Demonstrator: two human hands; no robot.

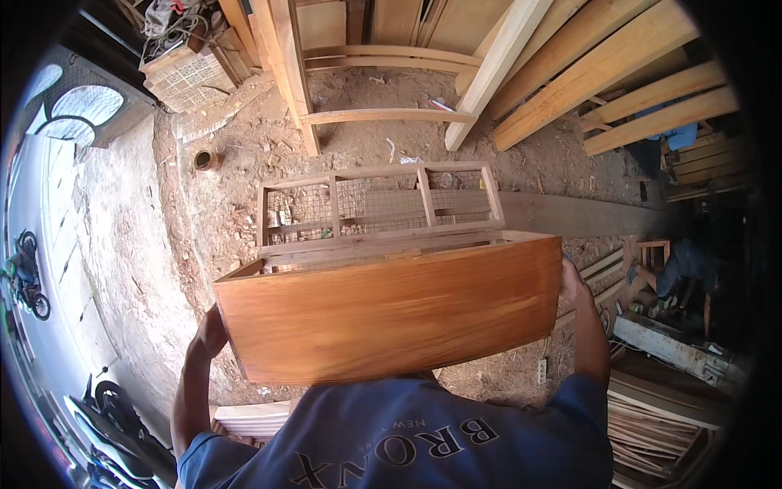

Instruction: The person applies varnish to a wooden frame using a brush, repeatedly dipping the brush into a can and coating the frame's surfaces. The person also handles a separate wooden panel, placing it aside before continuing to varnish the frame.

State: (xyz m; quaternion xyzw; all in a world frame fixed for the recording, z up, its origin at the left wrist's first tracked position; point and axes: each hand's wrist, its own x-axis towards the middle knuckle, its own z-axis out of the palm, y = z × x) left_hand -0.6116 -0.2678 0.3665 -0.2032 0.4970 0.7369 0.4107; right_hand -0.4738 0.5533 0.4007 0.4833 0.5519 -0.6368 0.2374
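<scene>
Both ends of a wooden box (391,318) are gripped: the left hand (213,328) clasps the left end and the right hand (573,285) clasps the right end, with most fingers hidden behind the wood. The box is in the middle of the scene, right in front of the blue shirt (391,440), its broad, glossy orange-brown panel facing the person. Whether it rests on anything cannot be told. Just beyond its far edge lies a wooden frame (335,208) with wire mesh in three sections; whether the two are joined is unclear. Farther off on the dirt floor (244,155), a can (206,160) stands to the left, and long planks (590,73) slant in from the far right. Near right, a power strip (542,371) lies on the ground, left of a pile of thin slats (652,420). Another person (688,267) works at the right. On the left, a parked motorbike (122,432) stands near and a rider (20,273) is on the road (57,318).
</scene>
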